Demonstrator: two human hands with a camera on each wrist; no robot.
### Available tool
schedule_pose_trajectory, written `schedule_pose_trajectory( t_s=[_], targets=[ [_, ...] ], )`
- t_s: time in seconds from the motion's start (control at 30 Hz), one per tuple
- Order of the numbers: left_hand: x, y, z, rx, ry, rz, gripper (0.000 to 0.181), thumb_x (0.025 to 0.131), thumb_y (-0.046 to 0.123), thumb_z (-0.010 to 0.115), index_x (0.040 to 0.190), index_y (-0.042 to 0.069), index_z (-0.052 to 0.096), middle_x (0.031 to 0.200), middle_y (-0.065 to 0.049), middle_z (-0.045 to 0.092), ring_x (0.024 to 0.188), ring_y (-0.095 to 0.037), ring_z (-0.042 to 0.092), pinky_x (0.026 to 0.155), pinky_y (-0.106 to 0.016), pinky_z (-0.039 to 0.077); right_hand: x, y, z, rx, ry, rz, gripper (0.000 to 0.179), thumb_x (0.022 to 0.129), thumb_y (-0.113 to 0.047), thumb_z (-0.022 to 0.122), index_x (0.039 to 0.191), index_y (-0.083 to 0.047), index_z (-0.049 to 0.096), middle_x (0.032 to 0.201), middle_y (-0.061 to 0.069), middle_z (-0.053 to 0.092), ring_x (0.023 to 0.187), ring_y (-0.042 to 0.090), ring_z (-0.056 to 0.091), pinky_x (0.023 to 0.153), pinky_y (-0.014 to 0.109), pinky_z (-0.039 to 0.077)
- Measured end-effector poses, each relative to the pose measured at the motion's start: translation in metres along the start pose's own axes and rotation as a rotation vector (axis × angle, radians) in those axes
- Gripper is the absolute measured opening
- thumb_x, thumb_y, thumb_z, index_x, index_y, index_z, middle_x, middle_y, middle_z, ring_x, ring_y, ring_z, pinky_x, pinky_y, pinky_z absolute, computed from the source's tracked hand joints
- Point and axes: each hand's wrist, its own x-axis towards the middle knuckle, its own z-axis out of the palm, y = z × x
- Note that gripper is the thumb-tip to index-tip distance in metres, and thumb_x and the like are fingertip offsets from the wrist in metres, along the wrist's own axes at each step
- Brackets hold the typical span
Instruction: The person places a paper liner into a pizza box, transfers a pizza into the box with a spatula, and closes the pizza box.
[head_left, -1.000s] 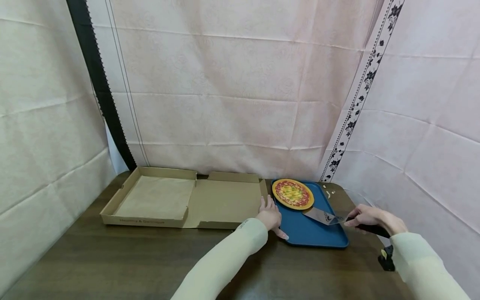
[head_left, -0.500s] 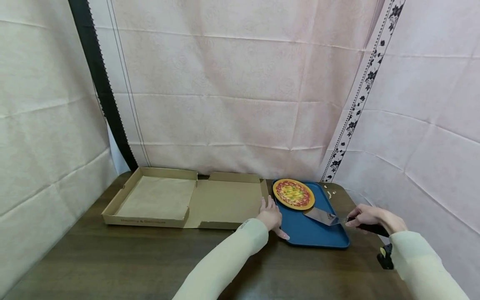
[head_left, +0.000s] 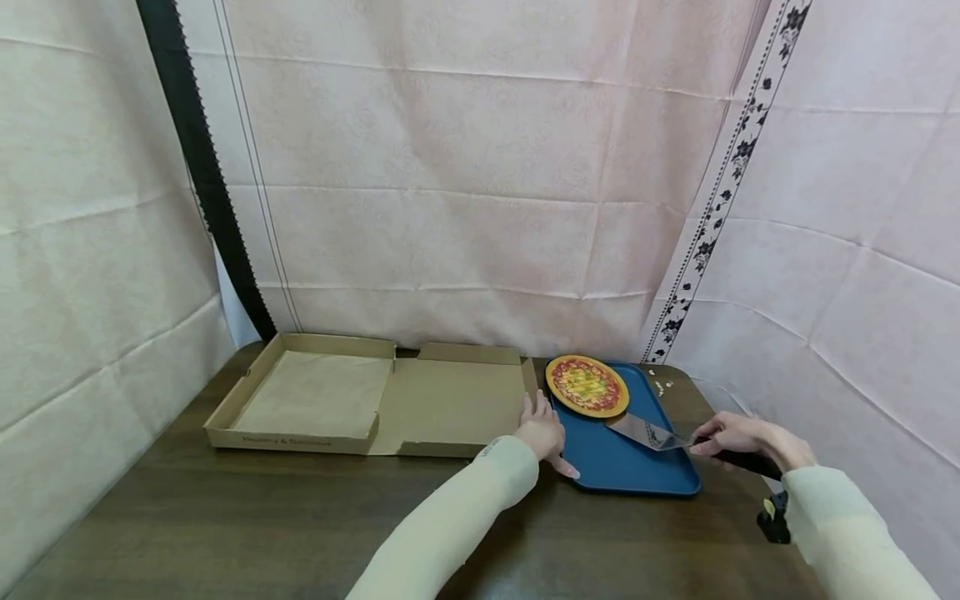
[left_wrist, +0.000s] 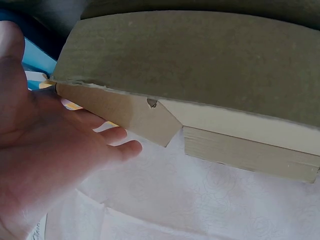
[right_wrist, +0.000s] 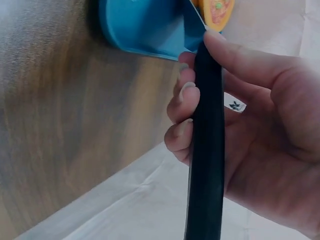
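My right hand grips the black handle of a pizza server, fingers wrapped round it as the right wrist view shows. Its flat metal blade reaches over a blue tray, the tip right at the near edge of a small round pizza. The pizza lies at the tray's far left, with a yellow crust and red, yellow and green topping. At the tray's left rim rests my left hand, fingers extended and thumb spread along the near left corner. In the left wrist view, the fingers lie beside the box's cardboard flap.
An open cardboard pizza box lies left of the tray, with a sheet of paper in its left half. Small pale crumbs lie behind the tray at right. A black object sits beneath my right wrist. Cloth curtains surround the table.
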Motion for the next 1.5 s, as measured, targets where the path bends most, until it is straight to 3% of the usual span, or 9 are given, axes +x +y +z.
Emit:
schedule_pose_trajectory(
  t_s=[0.3, 0.73, 1.0, 1.27, 1.5],
  targets=[
    [0.001, -0.002, 0.000, -0.012, 0.002, -0.004, 0.111, 0.071, 0.087, 0.046, 0.155, 0.019, 0.022, 0.164, -0.004, 0.011, 0.152, -0.028, -0.004, 0.122, -0.049, 0.000, 0.004, -0.028, 0.002, -0.043, -0.099, -0.051, 0.032, 0.095, -0.019, 0.060, 0.113, 0.007, 0.063, 0.068, 0.000, 0.055, 0.053, 0.010, 0.049, 0.054, 0.025, 0.046],
    [0.000, 0.001, 0.000, -0.001, 0.000, -0.003, 0.111, 0.072, 0.088, 0.045, 0.155, 0.019, 0.019, 0.164, -0.004, 0.009, 0.152, -0.027, -0.004, 0.123, -0.047, 0.000, 0.020, -0.035, 0.022, -0.019, -0.051, -0.096, 0.041, 0.096, -0.020, 0.060, 0.122, 0.010, 0.060, 0.071, 0.003, 0.059, 0.057, 0.010, 0.053, 0.055, 0.027, 0.049],
    [0.000, -0.001, 0.000, -0.007, 0.006, 0.003, 0.112, 0.071, 0.088, 0.046, 0.155, 0.018, 0.020, 0.164, -0.004, 0.011, 0.152, -0.028, -0.004, 0.123, -0.048, 0.001, 0.024, -0.029, 0.031, 0.026, -0.027, -0.053, 0.035, 0.096, -0.019, 0.059, 0.117, 0.009, 0.063, 0.073, 0.004, 0.061, 0.058, 0.011, 0.054, 0.056, 0.024, 0.050],
    [0.002, 0.000, 0.001, -0.013, 0.003, -0.002, 0.113, 0.070, 0.088, 0.047, 0.155, 0.018, 0.020, 0.164, -0.004, 0.011, 0.152, -0.027, -0.004, 0.123, -0.047, 0.002, 0.023, -0.025, 0.036, 0.094, 0.003, 0.006, 0.030, 0.097, -0.020, 0.059, 0.110, 0.006, 0.064, 0.071, 0.005, 0.060, 0.055, 0.011, 0.057, 0.059, 0.031, 0.054],
    [0.002, 0.001, 0.000, -0.003, -0.003, -0.015, 0.112, 0.070, 0.088, 0.048, 0.155, 0.020, 0.021, 0.164, -0.002, 0.012, 0.153, -0.026, -0.004, 0.123, -0.047, 0.001, 0.017, -0.025, 0.038, 0.131, 0.032, 0.074, 0.031, 0.096, -0.020, 0.060, 0.113, 0.005, 0.062, 0.068, 0.006, 0.057, 0.049, 0.011, 0.051, 0.049, 0.026, 0.050]
  ],
)
